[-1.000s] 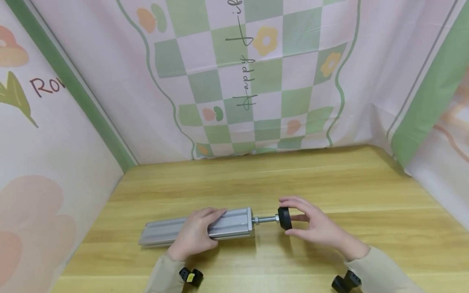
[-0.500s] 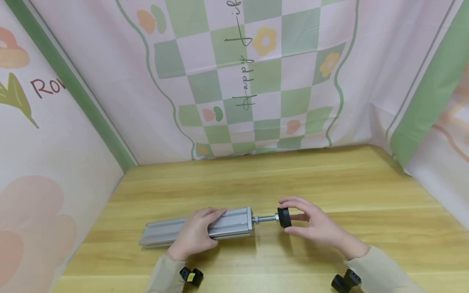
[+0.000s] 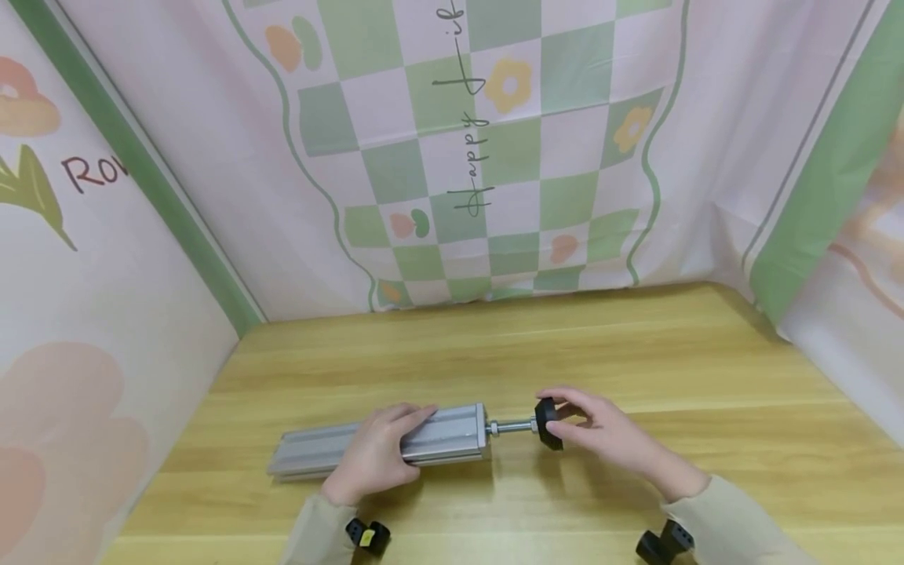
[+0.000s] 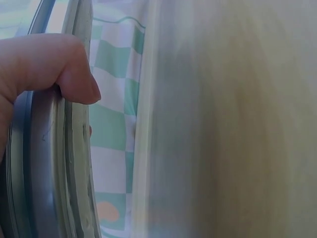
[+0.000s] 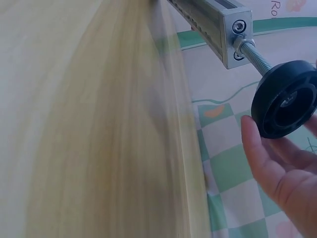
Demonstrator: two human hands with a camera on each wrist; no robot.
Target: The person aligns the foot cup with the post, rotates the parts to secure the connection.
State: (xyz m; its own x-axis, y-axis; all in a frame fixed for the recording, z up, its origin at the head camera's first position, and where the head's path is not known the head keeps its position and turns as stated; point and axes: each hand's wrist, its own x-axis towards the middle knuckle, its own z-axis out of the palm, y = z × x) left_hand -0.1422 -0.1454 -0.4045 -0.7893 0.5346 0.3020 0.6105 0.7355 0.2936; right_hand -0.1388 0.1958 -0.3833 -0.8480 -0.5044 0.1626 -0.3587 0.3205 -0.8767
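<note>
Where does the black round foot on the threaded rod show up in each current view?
Head: black round foot, below and right of centre.
Left wrist: not in it.
Right wrist: right side, just above mid-height.
Shared landmark: green-and-white checkered cloth.

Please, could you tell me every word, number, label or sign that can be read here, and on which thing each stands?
"Happy Lif", on the checkered cloth behind the table; its end is cut off.
"Ro" plus a partly hidden letter, on the side cloth at left.
Yellow sticker at left wrist: too small to read.
Metal bar and black foot: none readable.
</note>
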